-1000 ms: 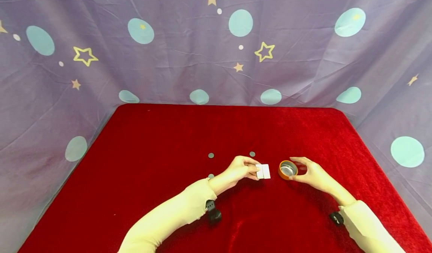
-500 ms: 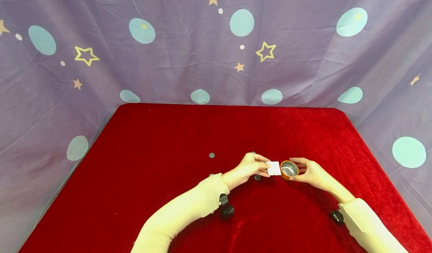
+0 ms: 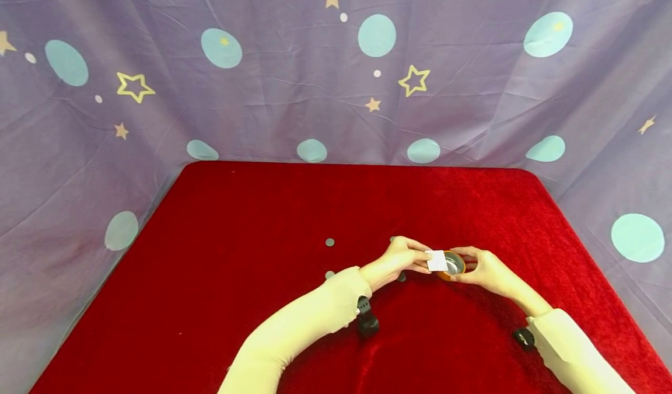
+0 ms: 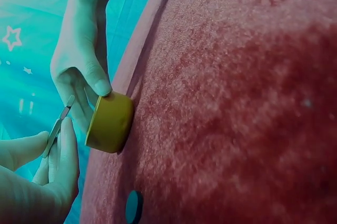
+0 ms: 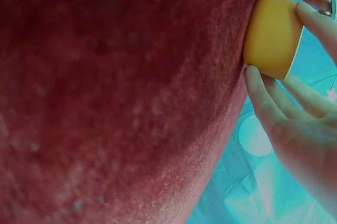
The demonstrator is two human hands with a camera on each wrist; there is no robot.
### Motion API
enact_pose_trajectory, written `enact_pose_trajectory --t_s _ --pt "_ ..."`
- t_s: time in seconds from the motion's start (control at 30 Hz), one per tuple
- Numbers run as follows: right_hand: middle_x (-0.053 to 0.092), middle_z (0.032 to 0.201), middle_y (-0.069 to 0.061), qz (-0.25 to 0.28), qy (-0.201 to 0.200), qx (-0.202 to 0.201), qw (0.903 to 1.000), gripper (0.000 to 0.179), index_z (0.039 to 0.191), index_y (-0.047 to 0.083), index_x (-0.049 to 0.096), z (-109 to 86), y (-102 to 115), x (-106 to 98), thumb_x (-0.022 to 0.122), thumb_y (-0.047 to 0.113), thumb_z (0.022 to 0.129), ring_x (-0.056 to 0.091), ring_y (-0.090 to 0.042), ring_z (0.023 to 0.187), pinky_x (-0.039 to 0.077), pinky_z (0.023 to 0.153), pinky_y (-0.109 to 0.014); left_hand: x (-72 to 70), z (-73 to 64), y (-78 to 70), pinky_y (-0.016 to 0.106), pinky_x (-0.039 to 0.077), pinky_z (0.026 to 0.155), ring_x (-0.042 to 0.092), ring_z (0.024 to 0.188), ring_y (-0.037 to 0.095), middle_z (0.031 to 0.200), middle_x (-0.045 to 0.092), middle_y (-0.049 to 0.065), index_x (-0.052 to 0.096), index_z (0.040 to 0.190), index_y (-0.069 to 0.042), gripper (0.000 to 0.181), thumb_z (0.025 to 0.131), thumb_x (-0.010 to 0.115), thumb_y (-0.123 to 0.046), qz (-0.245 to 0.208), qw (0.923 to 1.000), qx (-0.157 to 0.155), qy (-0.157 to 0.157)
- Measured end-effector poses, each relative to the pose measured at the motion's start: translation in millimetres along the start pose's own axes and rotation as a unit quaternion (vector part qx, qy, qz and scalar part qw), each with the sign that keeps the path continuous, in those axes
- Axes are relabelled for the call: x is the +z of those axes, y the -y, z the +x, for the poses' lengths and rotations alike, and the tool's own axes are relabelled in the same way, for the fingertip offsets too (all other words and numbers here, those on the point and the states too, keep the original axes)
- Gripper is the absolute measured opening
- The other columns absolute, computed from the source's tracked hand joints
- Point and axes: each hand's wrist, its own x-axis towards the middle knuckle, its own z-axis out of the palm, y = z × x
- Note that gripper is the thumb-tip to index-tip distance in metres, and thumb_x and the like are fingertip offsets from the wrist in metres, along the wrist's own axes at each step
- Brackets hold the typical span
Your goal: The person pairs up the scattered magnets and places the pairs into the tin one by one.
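A small orange cup (image 3: 454, 268) with a shiny metal inside stands on the red cloth (image 3: 262, 219). My right hand (image 3: 469, 261) grips its side between thumb and fingers. In the right wrist view, the thumb and a finger clasp the cup (image 5: 274, 33). My left hand (image 3: 424, 258) pinches a small white card (image 3: 437, 260) and holds it over the cup's left rim. The left wrist view shows the card (image 4: 58, 125) edge-on above the cup (image 4: 110, 123). A dark coin (image 3: 401, 277) lies just below my left hand.
More grey coins lie on the cloth: one (image 3: 329, 242) at centre left, one (image 3: 329, 275) by my left sleeve, one (image 3: 392, 239) behind my left hand. A purple backdrop (image 3: 336, 79) with stars surrounds the table. Black wrist cameras (image 3: 367, 323) hang under both forearms.
My left hand carried the white card rightward from beside the cup to over its rim. A dark coin came into view on the cloth under it. The right hand stayed on the cup.
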Motion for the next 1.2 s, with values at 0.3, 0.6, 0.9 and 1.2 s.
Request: enact_pose_trajectory --t_s 0.3,0.6,0.9,1.2 --pt "0.056 0.106 -0.024 -0.007 0.006 0.007 0.9999 0.059 0.116 -0.014 0.047 -0.7 2 -2 0.074 0.014 0.071 0.06 -0.03 0.09 0.05 0.07 -0.028 8.2 7.6 3.5 0.034 0.052 0.062 0.061 0.079 0.038 0.085 0.061 0.031 0.059 0.096 0.018 0.02 0.077 0.056 0.013 -0.002 0.9999 -0.009 -0.009" --pt "0.058 0.102 -0.023 -0.023 -0.002 0.003 0.9997 0.056 0.112 -0.014 0.049 -0.9 3 -2 0.074 0.013 0.07 0.06 -0.026 0.088 0.051 0.069 -0.03 19.1 13.9 3.9 0.032 0.052 0.061 0.062 0.077 0.036 0.082 0.062 0.028 0.061 0.093 0.016 0.018 0.076 0.059 0.011 0.015 0.9996 -0.018 -0.018" --pt "0.056 0.107 -0.024 -0.017 0.006 -0.001 0.9998 0.055 0.114 -0.012 0.05 -0.1 2 -1 0.074 0.011 0.07 0.06 -0.028 0.088 0.05 0.068 -0.025 25.4 18.4 12.0 0.032 0.052 0.058 0.063 0.074 0.035 0.077 0.062 0.028 0.062 0.09 0.016 0.017 0.074 0.06 0.013 0.031 0.9986 -0.021 -0.038" --pt "0.056 0.107 -0.024 -0.016 0.001 -0.008 0.9998 0.054 0.113 -0.012 0.05 0.1 1 0 0.074 0.01 0.07 0.061 -0.026 0.087 0.05 0.067 -0.024 31.6 17.3 10.0 0.028 0.051 0.05 0.063 0.065 0.036 0.068 0.062 0.027 0.063 0.083 0.016 0.012 0.071 0.062 0.015 0.069 0.995 0.006 -0.072"
